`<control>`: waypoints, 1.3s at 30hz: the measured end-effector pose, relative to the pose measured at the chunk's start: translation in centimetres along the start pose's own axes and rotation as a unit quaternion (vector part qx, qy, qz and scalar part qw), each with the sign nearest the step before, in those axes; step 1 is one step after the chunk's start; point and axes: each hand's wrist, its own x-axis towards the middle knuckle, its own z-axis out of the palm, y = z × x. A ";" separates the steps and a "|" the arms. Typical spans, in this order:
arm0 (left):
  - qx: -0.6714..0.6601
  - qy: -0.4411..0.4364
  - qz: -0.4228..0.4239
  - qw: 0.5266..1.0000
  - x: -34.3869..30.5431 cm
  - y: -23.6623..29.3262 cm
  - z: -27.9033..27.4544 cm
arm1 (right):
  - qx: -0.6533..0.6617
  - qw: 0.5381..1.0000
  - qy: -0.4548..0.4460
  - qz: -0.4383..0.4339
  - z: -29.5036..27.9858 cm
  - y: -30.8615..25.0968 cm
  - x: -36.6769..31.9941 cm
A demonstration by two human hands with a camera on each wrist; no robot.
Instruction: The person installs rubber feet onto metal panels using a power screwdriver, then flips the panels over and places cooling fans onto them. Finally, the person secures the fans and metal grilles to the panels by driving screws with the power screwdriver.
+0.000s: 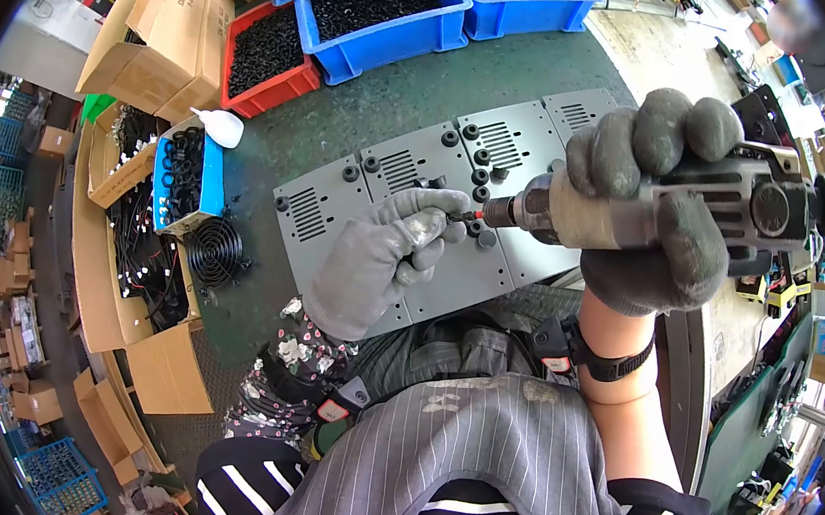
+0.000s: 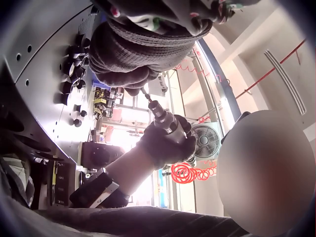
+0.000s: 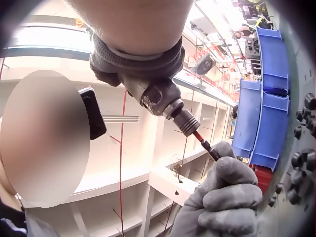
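My gloved right hand (image 1: pixel 683 244) grips a power screwdriver (image 1: pixel 578 213) around its body, with the tool lying sideways over the metal panels. A red-banded bit (image 3: pixel 198 135) sticks out of its chuck. At the bit's tip, the thumb and fingers of my gloved left hand (image 1: pixel 363 264) pinch a small dark screw (image 3: pixel 214 154); its far end is hidden in the glove. Below both hands lie grey slotted metal panels (image 1: pixel 460 283), set side by side. Several round black rubber feet (image 1: pixel 481 177) stand on them, some in a cluster near the bit.
Blue bins (image 1: pixel 390 39) of black parts and a red bin (image 1: pixel 271 92) line the table's back. To the left are a white squeeze bottle (image 1: pixel 220 127), a blue box (image 1: pixel 189 179), a round black fan (image 1: pixel 217 251) and an open carton (image 1: pixel 95 264) with wires.
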 end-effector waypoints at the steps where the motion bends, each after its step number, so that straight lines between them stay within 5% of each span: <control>1: 0.001 0.001 -0.001 1.000 0.1 0.0 0.0 | -0.011 1.000 -0.002 -0.005 -0.1 -0.1 -0.1; 3: -0.017 -0.020 -0.039 0.999 0.3 -0.1 -0.1 | -0.009 1.000 -0.004 -0.015 -0.7 -0.4 -0.1; 6: 0.013 -0.047 -0.084 0.995 0.4 0.0 0.0 | 0.062 0.990 -0.123 -0.014 -2.5 -1.0 0.7; 10: 0.095 -0.051 -0.090 0.990 1.0 0.4 1.4 | 0.128 0.991 0.015 0.029 -4.3 -1.9 0.7; 12: 0.363 0.013 0.038 0.931 3.3 0.4 1.0 | 0.133 0.990 0.050 0.017 -6.0 -1.8 0.8; 13: 0.365 0.014 0.038 0.930 4.0 1.1 1.0 | 0.096 0.990 0.105 0.014 -5.8 -2.1 0.9; 15: 0.652 0.093 0.104 0.745 5.6 2.7 1.1 | 0.077 0.991 0.110 0.009 -7.0 -2.1 1.1; 16: 0.654 0.092 0.104 0.744 6.7 3.2 0.9 | 0.056 0.992 0.113 0.004 -7.6 -2.1 1.1; 18: 0.816 0.023 0.148 0.558 8.8 3.6 0.4 | 0.041 0.993 0.115 0.004 -8.2 -2.1 1.2; 22: 0.845 -0.072 0.116 0.517 11.1 3.7 0.6 | 0.029 0.993 0.111 0.000 -9.8 -2.0 1.6; 26: 0.849 -0.062 0.072 0.519 12.9 4.1 1.5 | -0.055 0.988 0.148 0.003 -10.3 -1.8 2.6; 28: 0.794 -0.023 0.102 0.599 14.2 4.0 1.6 | -0.093 0.983 0.158 -0.003 -10.7 -1.4 3.7; 31: 0.754 0.001 0.087 0.651 16.0 3.8 3.2 | -0.143 0.977 0.155 -0.031 -11.5 -0.3 5.5; 37: 0.735 -0.015 0.032 0.678 18.5 2.3 3.1 | -0.241 0.962 0.130 -0.005 -11.8 1.9 8.3; 39: 0.672 0.000 0.002 0.740 18.2 2.0 2.9 | -0.244 0.965 0.092 -0.001 -11.9 2.7 8.9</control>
